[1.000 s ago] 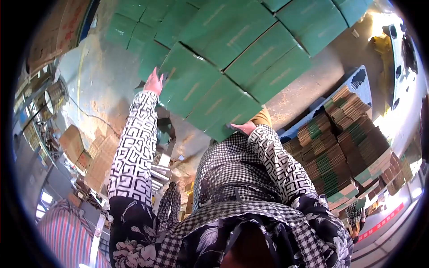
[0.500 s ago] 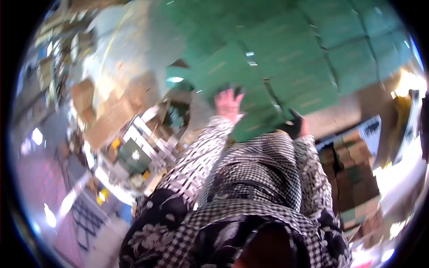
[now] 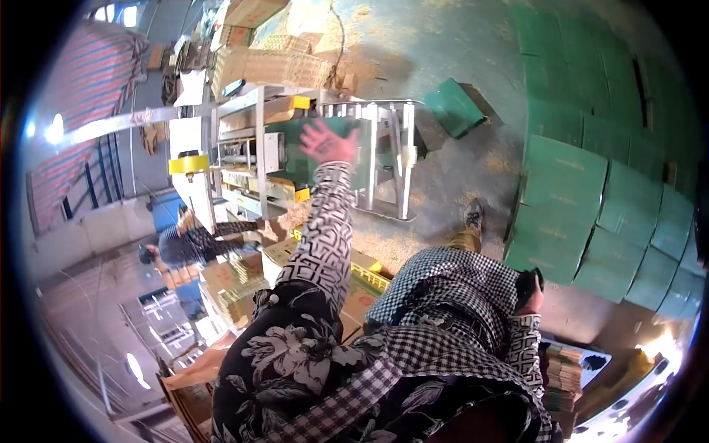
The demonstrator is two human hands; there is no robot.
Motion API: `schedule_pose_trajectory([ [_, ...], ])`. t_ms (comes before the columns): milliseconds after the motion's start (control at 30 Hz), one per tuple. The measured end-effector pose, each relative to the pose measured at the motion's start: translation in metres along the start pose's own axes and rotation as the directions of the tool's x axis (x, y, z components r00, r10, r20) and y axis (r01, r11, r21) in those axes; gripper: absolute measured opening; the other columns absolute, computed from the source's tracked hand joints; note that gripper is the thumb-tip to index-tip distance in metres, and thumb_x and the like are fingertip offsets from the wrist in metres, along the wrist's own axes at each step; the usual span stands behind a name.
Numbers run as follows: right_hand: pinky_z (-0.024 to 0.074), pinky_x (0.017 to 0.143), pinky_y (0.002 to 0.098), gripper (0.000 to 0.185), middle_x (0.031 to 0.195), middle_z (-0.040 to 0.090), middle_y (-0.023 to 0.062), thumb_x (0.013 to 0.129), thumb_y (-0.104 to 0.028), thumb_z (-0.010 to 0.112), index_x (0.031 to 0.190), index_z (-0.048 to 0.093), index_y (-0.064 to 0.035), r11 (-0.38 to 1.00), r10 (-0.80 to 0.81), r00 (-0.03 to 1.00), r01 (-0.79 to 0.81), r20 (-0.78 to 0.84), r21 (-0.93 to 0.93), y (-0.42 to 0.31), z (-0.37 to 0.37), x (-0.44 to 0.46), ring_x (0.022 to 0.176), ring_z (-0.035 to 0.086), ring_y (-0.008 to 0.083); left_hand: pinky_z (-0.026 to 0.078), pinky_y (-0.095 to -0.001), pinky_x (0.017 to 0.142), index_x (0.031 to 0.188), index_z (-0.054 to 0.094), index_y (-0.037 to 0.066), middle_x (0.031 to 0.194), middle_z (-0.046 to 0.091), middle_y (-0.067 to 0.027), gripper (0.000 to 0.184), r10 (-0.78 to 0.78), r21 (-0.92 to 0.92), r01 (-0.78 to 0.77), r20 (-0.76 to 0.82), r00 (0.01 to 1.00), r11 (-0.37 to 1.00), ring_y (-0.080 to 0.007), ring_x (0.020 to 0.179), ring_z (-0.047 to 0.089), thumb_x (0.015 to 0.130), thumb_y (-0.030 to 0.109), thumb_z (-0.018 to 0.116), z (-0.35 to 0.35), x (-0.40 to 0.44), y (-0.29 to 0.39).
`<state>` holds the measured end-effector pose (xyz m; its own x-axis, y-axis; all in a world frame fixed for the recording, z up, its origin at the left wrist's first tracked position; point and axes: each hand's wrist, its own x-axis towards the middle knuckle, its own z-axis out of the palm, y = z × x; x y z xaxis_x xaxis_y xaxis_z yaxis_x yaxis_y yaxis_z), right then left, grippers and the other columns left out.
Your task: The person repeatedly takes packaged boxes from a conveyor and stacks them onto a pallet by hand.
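Observation:
My left hand [image 3: 329, 144] reaches out with its fingers spread, over a green box [image 3: 295, 164] at the outlet of a metal-framed machine [image 3: 261, 140]. Whether the palm touches the box cannot be made out. Metal rollers [image 3: 371, 155] lie just right of that hand. My right hand [image 3: 535, 297] hangs low by my hip, beside the checked apron [image 3: 473, 277]. Something black covers its finger side, and I cannot tell whether it is a glove or a held thing. Close to it stand stacked green boxes [image 3: 565, 181].
A separate green box [image 3: 452, 109] sits on the floor past the rollers. Brown cartons [image 3: 235, 284] are at lower left, near another person [image 3: 181, 244]. Flattened cardboard [image 3: 563, 376] is stacked at lower right. Debris litters the floor [image 3: 443, 181].
My view has swung left from the green stack to the machine and rollers. My left hand has gone from the stack to the box at the machine; my right hand stays low near my body.

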<state>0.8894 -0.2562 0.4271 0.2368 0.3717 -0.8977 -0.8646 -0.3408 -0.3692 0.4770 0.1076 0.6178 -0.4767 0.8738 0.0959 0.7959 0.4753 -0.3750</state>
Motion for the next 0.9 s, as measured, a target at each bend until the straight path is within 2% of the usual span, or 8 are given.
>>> schedule_pose_trajectory([
  [133,0.0511,0.07,0.0289,0.031,0.098,0.06,0.0093,0.085,-0.004,0.053,0.116,0.05,-0.0016,0.967,0.026,0.953,0.052,0.302,-0.248,0.0,0.151,-0.046,0.084,0.059,0.0173,0.021,-0.0549,0.101,0.135,0.027,0.009,0.14,0.022,-0.0209,0.079,-0.218,-0.262,0.264,0.193,0.957,0.928,-0.0411,0.125,0.026,0.077,0.057,0.048,0.066,-0.017,-0.047],
  [267,0.0323,0.099,0.031,0.055,0.13,0.04,0.0127,0.079,0.009,0.051,0.13,0.033,0.0009,0.777,-0.25,0.664,0.572,0.704,-0.263,0.042,0.267,-0.06,0.119,0.039,0.0206,0.032,-0.0492,0.097,0.131,0.035,0.008,0.134,0.031,-0.0222,0.067,0.382,-0.421,-0.317,0.078,0.921,0.85,-0.0398,0.12,0.035,0.076,0.035,0.061,0.031,-0.094,-0.066],
  [367,0.0316,0.099,0.0317,0.048,0.126,0.044,0.0127,0.086,-0.01,0.051,0.13,0.034,0.0005,0.929,0.083,0.886,0.097,0.457,-0.357,0.052,0.324,-0.036,0.118,0.04,0.0201,0.04,-0.0405,0.092,0.12,0.048,0.002,0.119,0.049,-0.0216,0.051,0.236,-0.949,0.056,0.135,0.962,0.311,-0.0344,0.11,0.048,0.075,0.023,0.063,0.047,-0.107,-0.12],
  [400,0.0314,0.099,0.0315,0.048,0.124,0.046,0.0127,0.089,-0.017,0.049,0.131,0.034,0.0006,0.923,0.35,0.88,-0.265,0.322,-0.28,0.052,0.326,-0.015,0.117,0.041,0.0201,0.045,-0.0349,0.087,0.117,0.05,0.001,0.107,0.059,-0.0133,0.04,0.119,-0.835,-0.04,0.031,0.992,0.548,-0.025,0.1,0.056,0.079,0.014,0.059,0.034,-0.102,-0.133],
  [533,0.0375,0.091,0.0295,0.036,0.119,0.053,0.0105,0.092,-0.013,0.04,0.126,0.042,-0.0006,0.626,0.039,0.504,0.661,0.863,-0.414,0.063,0.319,-0.005,0.111,0.048,0.0235,0.049,-0.0357,0.071,0.101,0.057,0.002,0.087,0.062,-0.0115,0.027,-0.101,-0.505,0.662,0.83,0.548,-0.554,-0.0209,0.089,0.059,0.079,0.017,0.061,0.131,-0.067,-0.194],
  [633,0.0389,0.093,0.0357,0.036,0.115,0.053,0.0137,0.089,-0.014,0.046,0.121,0.042,0.0015,0.692,-0.064,0.509,0.642,0.858,-0.329,0.06,0.341,-0.034,0.106,0.051,0.0221,0.047,-0.0394,0.071,0.118,0.045,0.009,0.1,0.057,-0.0096,0.038,-0.09,-0.766,0.571,0.573,0.815,0.295,-0.0209,0.09,0.056,0.09,0.035,0.039,0.143,-0.041,-0.175],
  [667,0.0442,0.087,0.0367,0.038,0.111,0.054,0.0141,0.086,-0.009,0.05,0.122,0.04,-0.0011,0.957,0.146,0.741,0.062,0.655,-0.284,0.059,0.351,-0.046,0.102,0.054,0.0233,0.047,-0.0391,0.072,0.119,0.045,0.009,0.102,0.057,-0.0097,0.039,-0.164,-0.731,0.584,0.566,0.808,0.354,-0.0211,0.091,0.056,0.09,0.035,0.04,0.141,-0.031,-0.159],
  [900,0.048,0.079,0.0305,0.027,0.1,0.058,0.0145,0.084,-0.005,0.051,0.111,0.049,-0.0014,0.918,0.217,0.907,-0.063,0.362,-0.392,-0.006,0.227,-0.044,0.089,0.058,0.0259,0.044,-0.037,0.08,0.121,0.044,0.007,0.11,0.054,-0.0104,0.042,0.065,-0.802,0.596,0.596,0.8,0.022,-0.0223,0.098,0.053,0.088,0.034,0.044,0.153,0.0,-0.139],
])
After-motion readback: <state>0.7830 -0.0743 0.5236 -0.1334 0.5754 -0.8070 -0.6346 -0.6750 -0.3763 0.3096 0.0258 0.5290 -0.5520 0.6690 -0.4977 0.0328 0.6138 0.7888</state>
